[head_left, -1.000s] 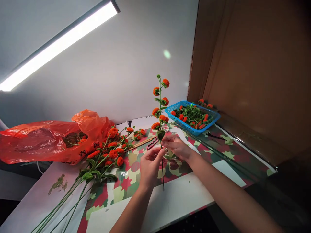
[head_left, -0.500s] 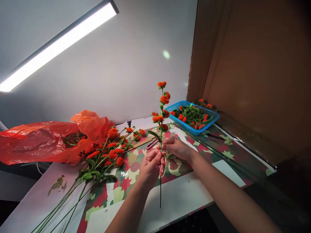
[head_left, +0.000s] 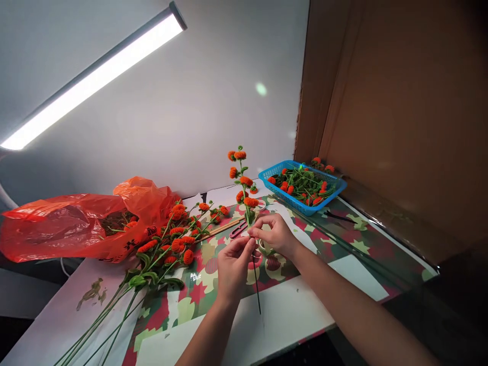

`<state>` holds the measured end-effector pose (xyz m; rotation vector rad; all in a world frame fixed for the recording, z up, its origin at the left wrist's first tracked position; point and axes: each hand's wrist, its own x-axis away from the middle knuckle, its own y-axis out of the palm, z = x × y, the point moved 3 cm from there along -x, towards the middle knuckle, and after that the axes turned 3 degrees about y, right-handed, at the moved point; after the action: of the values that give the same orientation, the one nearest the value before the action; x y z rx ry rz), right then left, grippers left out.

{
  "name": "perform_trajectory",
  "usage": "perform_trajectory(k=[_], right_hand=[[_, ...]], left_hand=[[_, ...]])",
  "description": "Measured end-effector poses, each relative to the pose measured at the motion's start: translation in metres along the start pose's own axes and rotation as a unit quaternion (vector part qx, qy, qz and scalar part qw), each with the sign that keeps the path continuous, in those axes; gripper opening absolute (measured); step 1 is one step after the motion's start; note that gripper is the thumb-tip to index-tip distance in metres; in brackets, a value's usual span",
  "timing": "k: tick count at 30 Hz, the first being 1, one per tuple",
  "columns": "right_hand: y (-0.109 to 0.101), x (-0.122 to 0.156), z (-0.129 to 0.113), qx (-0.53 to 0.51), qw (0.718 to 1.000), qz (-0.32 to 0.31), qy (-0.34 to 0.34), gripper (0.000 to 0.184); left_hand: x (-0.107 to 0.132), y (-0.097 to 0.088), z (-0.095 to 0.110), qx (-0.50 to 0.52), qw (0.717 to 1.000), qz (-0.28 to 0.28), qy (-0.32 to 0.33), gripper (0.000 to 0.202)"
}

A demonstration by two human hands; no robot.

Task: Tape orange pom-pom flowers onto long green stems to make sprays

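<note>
An artificial flower stem (head_left: 246,181) with fuzzy orange blooms and small green leaves stands nearly upright over the table, its top leaning left. My left hand (head_left: 237,262) pinches it low down, thumb against fingers. Just above, my right hand (head_left: 276,235) closes its fingertips on the same stem beneath the lowest bloom. The thin dark lower end (head_left: 257,290) hangs below my hands. What lies between my fingertips is partly hidden. To the left lies a bunch of similar orange flower stems (head_left: 177,244).
A red plastic bag (head_left: 76,218) holds more flowers at the left. A blue basket (head_left: 305,207) of orange flowers stands back right. Wooden sticks (head_left: 221,229) and a small pink tool (head_left: 238,229) lie behind my hands. A cardboard wall (head_left: 389,91) rises at the right.
The flower stem has dropped lower and turned, with its top now leaning left and its lower end swung right. Both hands still pinch it.
</note>
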<state>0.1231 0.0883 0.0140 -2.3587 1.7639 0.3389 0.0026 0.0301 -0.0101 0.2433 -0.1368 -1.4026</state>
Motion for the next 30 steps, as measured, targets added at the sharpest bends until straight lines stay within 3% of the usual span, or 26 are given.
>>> perform_trajectory(k=[4,8,12,20,24,27,30], right_hand=[[0.002,0.001,-0.004,-0.066,0.995,-0.068,-0.008,0.019],[0.004,0.003,-0.003,-0.178,0.973,-0.137,0.059,0.024],[0.006,0.005,0.002,-0.226,0.953,-0.177,0.102,0.026],[0.008,0.004,0.002,-0.228,0.949,-0.166,0.142,0.031],[-0.003,-0.001,0.000,-0.164,0.975,-0.097,0.111,0.032],[-0.018,-0.002,-0.005,-0.099,0.992,-0.048,0.056,0.030],[-0.033,0.000,-0.012,-0.089,0.995,-0.041,0.031,0.029]], left_hand=[[0.001,0.003,0.001,0.087,0.994,-0.039,-0.057,0.025],[0.002,0.008,0.003,0.167,0.978,-0.077,-0.095,0.028],[0.004,0.009,0.002,0.198,0.968,-0.095,-0.119,0.030],[0.003,0.013,-0.003,0.167,0.967,-0.138,-0.137,0.030],[-0.008,0.010,-0.005,0.089,0.981,-0.134,-0.105,0.029],[-0.031,0.007,-0.001,-0.019,0.981,-0.176,-0.072,0.025],[-0.077,0.009,0.015,-0.130,0.983,-0.123,0.033,0.019]])
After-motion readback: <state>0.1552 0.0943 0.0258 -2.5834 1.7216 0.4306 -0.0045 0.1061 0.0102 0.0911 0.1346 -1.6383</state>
